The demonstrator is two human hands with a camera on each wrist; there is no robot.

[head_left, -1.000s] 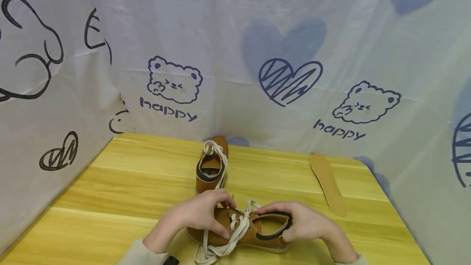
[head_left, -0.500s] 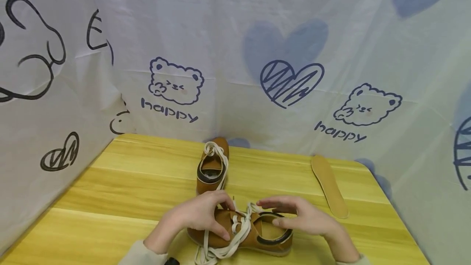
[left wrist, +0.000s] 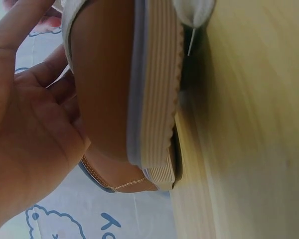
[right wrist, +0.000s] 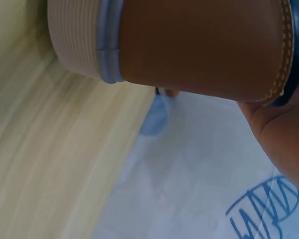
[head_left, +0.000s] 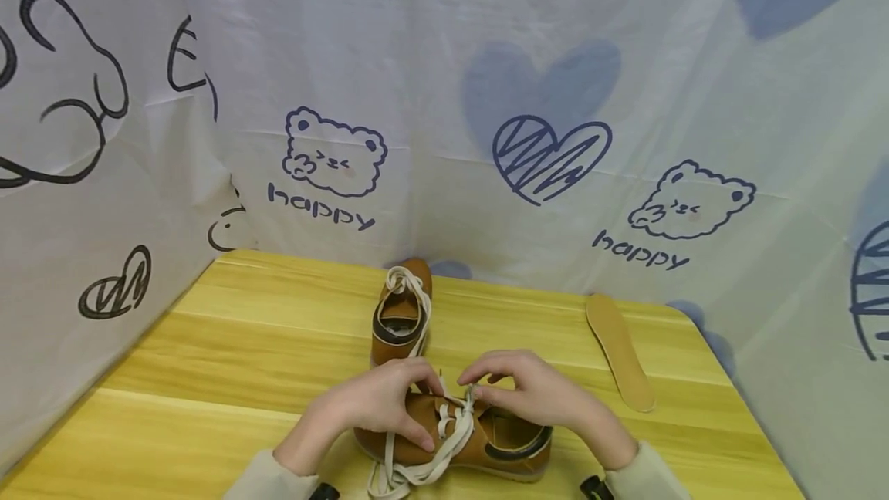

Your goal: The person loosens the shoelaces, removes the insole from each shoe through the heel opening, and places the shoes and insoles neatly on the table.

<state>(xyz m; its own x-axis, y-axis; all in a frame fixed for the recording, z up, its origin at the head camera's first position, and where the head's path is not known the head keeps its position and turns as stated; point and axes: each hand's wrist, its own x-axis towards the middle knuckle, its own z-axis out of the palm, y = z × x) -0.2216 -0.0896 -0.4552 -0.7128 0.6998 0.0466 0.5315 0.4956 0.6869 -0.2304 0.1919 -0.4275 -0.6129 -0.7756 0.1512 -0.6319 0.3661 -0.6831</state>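
A brown leather shoe (head_left: 410, 450) with a ribbed sole lies on the table, toe to the left, its cream shoelace (head_left: 451, 438) tied over the tongue and trailing in front. My left hand (head_left: 378, 400) grips the toe part, thumb on the near side and fingers over the far side. At the top of the lacing, my right hand (head_left: 535, 388) pinches the shoelace between thumb and fingertips, its palm over the shoe opening. In the left wrist view the toe (left wrist: 104, 84) fills the middle; the right wrist view has the heel (right wrist: 199, 50), with the right fingertips hidden behind it.
A matching brown shoe (head_left: 401, 322) with cream laces stands behind, toe away. One tan insole (head_left: 620, 353) lies at the right of the wooden table (head_left: 243, 330). Printed white cloth (head_left: 430, 199) hangs close along the back and sides.
My right hand has left the shoe's heel collar and moved left to the lace at the tongue. My left hand has stayed on the toe part.
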